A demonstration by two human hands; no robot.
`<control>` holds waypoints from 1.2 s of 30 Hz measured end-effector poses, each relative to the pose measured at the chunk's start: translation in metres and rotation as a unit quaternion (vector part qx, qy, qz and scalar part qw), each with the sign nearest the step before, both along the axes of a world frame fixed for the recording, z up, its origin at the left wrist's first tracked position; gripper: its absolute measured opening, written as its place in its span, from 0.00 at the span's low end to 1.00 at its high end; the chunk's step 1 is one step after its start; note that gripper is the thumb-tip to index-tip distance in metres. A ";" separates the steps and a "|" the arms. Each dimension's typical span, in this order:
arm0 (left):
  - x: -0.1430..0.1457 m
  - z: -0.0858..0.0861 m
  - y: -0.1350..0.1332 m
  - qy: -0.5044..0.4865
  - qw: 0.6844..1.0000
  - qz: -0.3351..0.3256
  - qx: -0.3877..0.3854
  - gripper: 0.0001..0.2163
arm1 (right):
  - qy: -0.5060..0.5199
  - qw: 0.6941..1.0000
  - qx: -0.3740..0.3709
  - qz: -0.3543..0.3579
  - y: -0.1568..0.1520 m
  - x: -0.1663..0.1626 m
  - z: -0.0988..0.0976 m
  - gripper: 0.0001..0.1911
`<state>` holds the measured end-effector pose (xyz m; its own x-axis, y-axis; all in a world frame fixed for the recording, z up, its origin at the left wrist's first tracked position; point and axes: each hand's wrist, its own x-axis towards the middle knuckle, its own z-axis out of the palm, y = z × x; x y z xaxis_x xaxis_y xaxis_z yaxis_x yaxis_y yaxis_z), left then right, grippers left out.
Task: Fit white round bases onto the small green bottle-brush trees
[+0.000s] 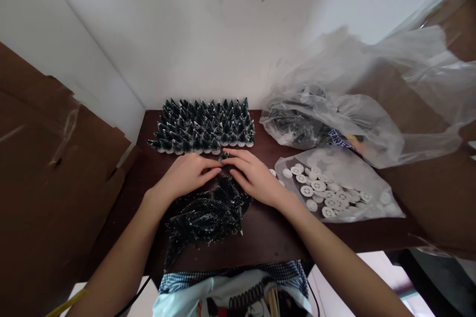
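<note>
My left hand (pixel 188 174) and my right hand (pixel 251 174) meet at the fingertips over a dark wooden table (pixel 275 237). Between the fingertips sits one small dark green miniature tree (pixel 223 156), pinched by both hands. Just beyond stands a block of several finished little trees on white bases (pixel 204 126), in neat rows. Under my wrists lies a loose heap of dark frosted tree tops (pixel 208 215).
A clear bag of white round bases (pixel 334 188) lies open at the right. Behind it a bigger plastic bag (pixel 316 121) holds more dark tree tops. Brown cardboard (pixel 44 168) flanks the table on the left and right. A white wall stands behind.
</note>
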<state>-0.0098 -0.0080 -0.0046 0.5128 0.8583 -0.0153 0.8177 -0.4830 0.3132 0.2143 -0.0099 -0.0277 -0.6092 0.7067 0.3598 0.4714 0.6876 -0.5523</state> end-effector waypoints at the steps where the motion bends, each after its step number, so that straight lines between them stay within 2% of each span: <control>1: 0.000 0.000 0.000 0.000 1.000 -0.001 0.000 0.13 | 0.003 1.000 0.002 0.002 0.000 0.000 0.000 0.15; 12: -0.001 -0.002 0.000 0.020 0.999 -0.015 0.021 0.14 | 0.008 1.000 0.002 0.015 0.000 0.001 0.001 0.14; 20: -0.001 -0.006 0.001 0.018 0.999 0.005 0.032 0.16 | -0.007 0.999 -0.035 -0.024 0.004 0.005 0.001 0.18; 24: 0.000 -0.005 0.001 0.017 1.000 -0.002 0.014 0.16 | -0.023 0.998 -0.039 -0.031 0.003 0.005 0.001 0.20; 31: 0.001 -0.009 0.001 0.012 0.999 -0.012 0.038 0.17 | -0.004 0.998 -0.043 -0.043 0.003 0.006 0.005 0.15; 36: 0.000 -0.012 0.003 0.007 1.000 -0.004 0.022 0.21 | -0.030 0.997 -0.049 -0.052 0.004 0.007 0.007 0.12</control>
<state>-0.0096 -0.0053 -0.0163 0.5202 0.8539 0.0153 0.8178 -0.5032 0.2792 0.2210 -0.0062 -0.0205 -0.5485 0.7974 0.2513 0.5717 0.5771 -0.5832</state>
